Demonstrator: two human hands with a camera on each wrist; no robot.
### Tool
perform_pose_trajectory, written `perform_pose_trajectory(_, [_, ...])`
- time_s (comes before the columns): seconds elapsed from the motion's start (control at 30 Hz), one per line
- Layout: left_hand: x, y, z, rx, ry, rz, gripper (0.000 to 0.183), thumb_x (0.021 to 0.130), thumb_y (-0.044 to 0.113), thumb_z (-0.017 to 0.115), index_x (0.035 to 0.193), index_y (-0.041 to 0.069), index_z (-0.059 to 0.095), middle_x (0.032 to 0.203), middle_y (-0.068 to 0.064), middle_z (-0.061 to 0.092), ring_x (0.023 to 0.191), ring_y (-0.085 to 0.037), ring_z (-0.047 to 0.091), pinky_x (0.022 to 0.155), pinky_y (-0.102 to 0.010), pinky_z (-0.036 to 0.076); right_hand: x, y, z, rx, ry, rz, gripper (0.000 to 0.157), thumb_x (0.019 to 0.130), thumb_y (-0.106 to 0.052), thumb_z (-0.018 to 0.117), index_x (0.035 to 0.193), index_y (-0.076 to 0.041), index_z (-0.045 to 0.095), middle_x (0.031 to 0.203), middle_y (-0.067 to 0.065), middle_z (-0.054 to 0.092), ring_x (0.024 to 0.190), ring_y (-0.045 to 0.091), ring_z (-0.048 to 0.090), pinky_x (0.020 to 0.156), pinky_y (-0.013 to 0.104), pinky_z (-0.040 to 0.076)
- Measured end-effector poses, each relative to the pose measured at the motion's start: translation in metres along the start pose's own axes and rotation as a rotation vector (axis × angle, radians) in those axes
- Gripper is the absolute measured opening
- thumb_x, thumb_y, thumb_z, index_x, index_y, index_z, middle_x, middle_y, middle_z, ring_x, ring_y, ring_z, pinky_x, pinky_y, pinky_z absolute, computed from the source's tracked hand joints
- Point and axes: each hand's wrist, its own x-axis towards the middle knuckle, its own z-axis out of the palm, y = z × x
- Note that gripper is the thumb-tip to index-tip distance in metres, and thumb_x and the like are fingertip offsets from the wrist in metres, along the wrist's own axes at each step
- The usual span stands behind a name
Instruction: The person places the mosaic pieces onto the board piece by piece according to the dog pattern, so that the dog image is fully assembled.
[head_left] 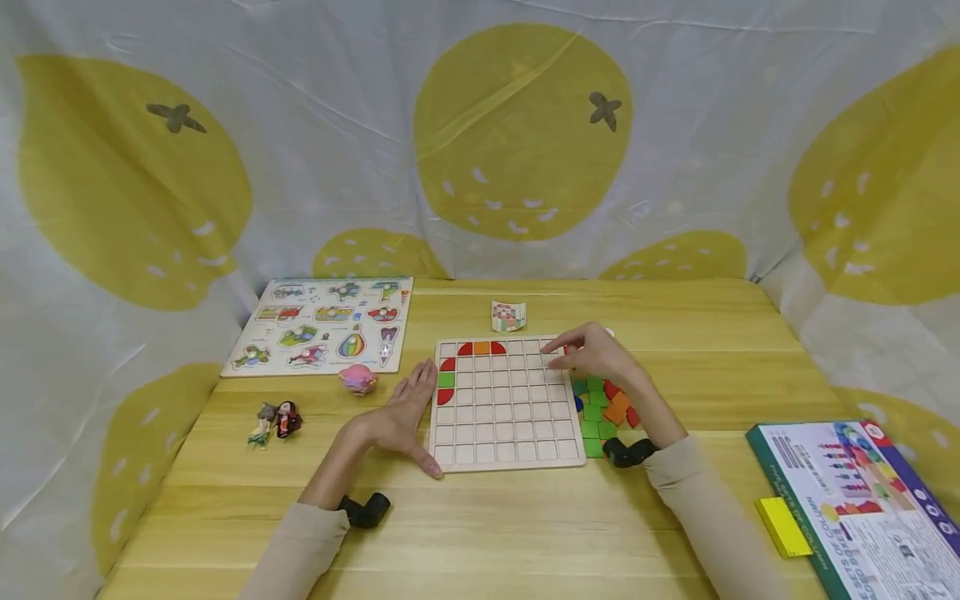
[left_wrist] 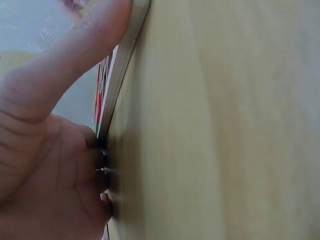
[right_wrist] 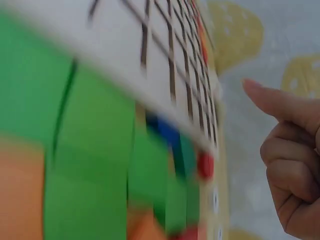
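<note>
A wooden grid board (head_left: 495, 408) lies in the middle of the table. Red and orange tiles (head_left: 482, 348) fill part of its far row, and red and green tiles (head_left: 446, 380) part of its left column. My left hand (head_left: 397, 417) rests along the board's left edge, fingers stretched out and thumb at the near corner. Over the far right corner hovers my right hand (head_left: 592, 354), thumb and index finger apart. A bit of red shows beside its fingers; no held piece can be made out. Loose green tiles (right_wrist: 90, 160) lie against the board's right side.
A picture puzzle board (head_left: 322, 325) lies at the back left, with a pink toy (head_left: 358, 379) and small figurines (head_left: 285, 419) before it. A small pattern card (head_left: 508, 317) is behind the grid. At the right are a large box (head_left: 862, 500) and a yellow block (head_left: 783, 527).
</note>
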Motion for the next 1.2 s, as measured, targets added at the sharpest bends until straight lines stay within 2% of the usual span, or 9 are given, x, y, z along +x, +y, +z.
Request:
perform_pose_trajectory(0.17, [-0.002, -0.001, -0.001, -0.007, -0.003, -0.006, 0.154, 0.051, 0.062, 0.087, 0.152, 0.003, -0.015, 0.160, -0.016, -0.023, 0.149, -0.032, -0.019, 0.123, -0.053, -0.002, -0.009, 0.029, -0.032, 0.025, 0.085, 0.090, 0.027, 0.082, -0.016, 0.076, 0.108, -0.008, 0.074, 0.053, -0.004, 0.026, 0.045, 0.013, 0.023, 0.042, 0.026, 0.023])
perform_pose_trajectory(0.3, [-0.002, 0.000, -0.002, 0.004, -0.001, 0.004, 0.154, 0.052, 0.063, 0.086, 0.152, 0.003, -0.015, 0.160, -0.016, -0.022, 0.149, -0.032, -0.018, 0.123, -0.053, -0.002, -0.002, 0.037, -0.035, -0.008, 0.071, 0.101, 0.029, 0.084, -0.018, 0.075, 0.111, -0.010, 0.073, 0.052, -0.004, 0.027, 0.045, 0.013, 0.024, 0.044, 0.025, 0.025])
perform_pose_trajectory(0.37, [-0.001, 0.000, -0.002, 0.007, 0.003, 0.011, 0.154, 0.052, 0.063, 0.086, 0.152, 0.003, -0.014, 0.160, -0.017, -0.022, 0.149, -0.033, -0.018, 0.123, -0.053, -0.002, 0.003, 0.038, -0.033, -0.035, 0.069, 0.111, 0.027, 0.084, -0.019, 0.075, 0.110, -0.011, 0.074, 0.055, -0.001, 0.038, 0.047, 0.014, 0.025, 0.047, 0.025, 0.026])
perform_pose_trajectory(0.5, [0.000, 0.001, 0.000, 0.009, 0.003, 0.024, 0.154, 0.052, 0.062, 0.086, 0.152, 0.002, -0.014, 0.160, -0.018, -0.022, 0.149, -0.034, -0.018, 0.123, -0.053, -0.002, 0.009, 0.036, -0.029, -0.056, 0.075, 0.176, 0.025, 0.082, -0.021, 0.077, 0.105, -0.011, 0.076, 0.094, 0.012, 0.067, 0.066, 0.018, 0.041, 0.057, 0.026, 0.033])
perform_pose_trajectory(0.6, [0.000, 0.002, 0.000, 0.015, 0.000, 0.028, 0.154, 0.052, 0.062, 0.086, 0.152, 0.001, -0.014, 0.160, -0.018, -0.022, 0.149, -0.034, -0.018, 0.123, -0.053, -0.002, 0.008, 0.037, -0.030, -0.052, 0.071, 0.219, 0.024, 0.082, -0.023, 0.077, 0.104, -0.012, 0.077, 0.125, 0.016, 0.065, 0.090, 0.022, 0.051, 0.066, 0.026, 0.039])
perform_pose_trajectory(0.7, [0.000, 0.003, 0.000, 0.012, 0.000, 0.021, 0.154, 0.052, 0.062, 0.086, 0.152, 0.003, -0.015, 0.160, -0.017, -0.023, 0.149, -0.032, -0.018, 0.123, -0.052, -0.003, 0.004, 0.042, -0.033, -0.047, 0.052, 0.214, 0.024, 0.083, -0.022, 0.077, 0.104, -0.011, 0.077, 0.128, 0.017, 0.064, 0.107, 0.027, 0.056, 0.071, 0.024, 0.043])
perform_pose_trajectory(0.83, [0.000, 0.002, 0.000, -0.001, 0.004, 0.021, 0.154, 0.052, 0.061, 0.087, 0.152, 0.002, -0.014, 0.160, -0.018, -0.022, 0.149, -0.034, -0.017, 0.122, -0.054, -0.002, -0.003, 0.047, -0.037, -0.051, 0.041, 0.175, 0.025, 0.082, -0.019, 0.077, 0.105, -0.009, 0.076, 0.125, 0.016, 0.066, 0.114, 0.029, 0.056, 0.074, 0.022, 0.042])
perform_pose_trajectory(1.03, [-0.001, 0.002, -0.001, 0.002, 0.007, 0.015, 0.154, 0.051, 0.062, 0.086, 0.153, 0.003, -0.013, 0.160, -0.017, -0.021, 0.150, -0.033, -0.017, 0.123, -0.053, -0.002, -0.008, 0.048, -0.037, -0.057, 0.033, 0.154, 0.026, 0.083, -0.021, 0.076, 0.106, -0.009, 0.076, 0.111, 0.019, 0.069, 0.073, 0.017, 0.046, 0.058, 0.024, 0.036])
perform_pose_trajectory(1.2, [-0.002, 0.000, 0.000, 0.010, 0.009, 0.018, 0.154, 0.052, 0.063, 0.086, 0.153, 0.003, -0.014, 0.160, -0.017, -0.021, 0.150, -0.033, -0.017, 0.123, -0.053, -0.002, -0.010, 0.046, -0.036, -0.077, 0.033, 0.158, 0.025, 0.083, -0.019, 0.076, 0.106, -0.008, 0.076, 0.102, 0.017, 0.070, 0.063, 0.013, 0.040, 0.057, 0.023, 0.035])
